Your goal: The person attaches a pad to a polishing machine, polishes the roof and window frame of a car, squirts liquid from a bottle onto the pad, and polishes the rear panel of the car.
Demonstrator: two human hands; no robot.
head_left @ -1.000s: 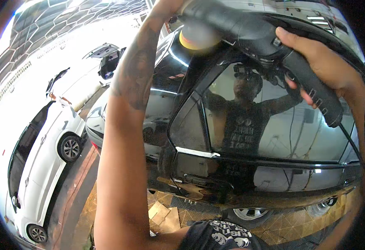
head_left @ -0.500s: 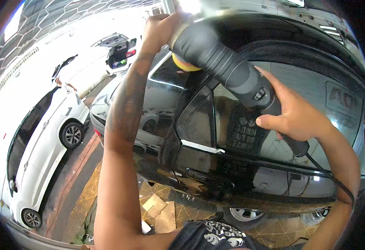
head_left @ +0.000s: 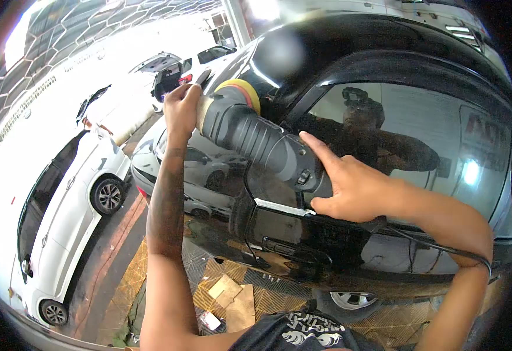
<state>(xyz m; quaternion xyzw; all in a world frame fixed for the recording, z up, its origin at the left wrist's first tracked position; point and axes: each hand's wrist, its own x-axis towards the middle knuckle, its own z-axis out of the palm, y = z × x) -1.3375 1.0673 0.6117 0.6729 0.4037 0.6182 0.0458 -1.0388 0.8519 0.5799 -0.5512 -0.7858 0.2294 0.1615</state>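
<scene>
A black and grey car polisher (head_left: 262, 140) lies across the rear side of a black car (head_left: 396, 73). Its yellow-and-red pad (head_left: 250, 93) is against the bodywork near the rear pillar; exact contact is hard to see. My left hand (head_left: 183, 114) is closed at the polisher's head, on its front grip. Around the rear of the body wraps my right hand (head_left: 355, 187), index finger stretched along the casing and thumb below. A black cord (head_left: 437, 247) runs from the tool's back end over my right forearm. White tape (head_left: 284, 207) lines the window's lower edge.
A white car (head_left: 71, 205) is parked on the left, and other cars stand behind it, one with its tailgate raised. Cardboard pieces (head_left: 238, 304) lie on the patterned floor (head_left: 197, 257). The side window (head_left: 443, 146) shows a person's reflection.
The polisher and both my hands have moved left and down, from the roof edge to the rear pillar area. The view has shifted slightly. Both hands have kept their hold.
</scene>
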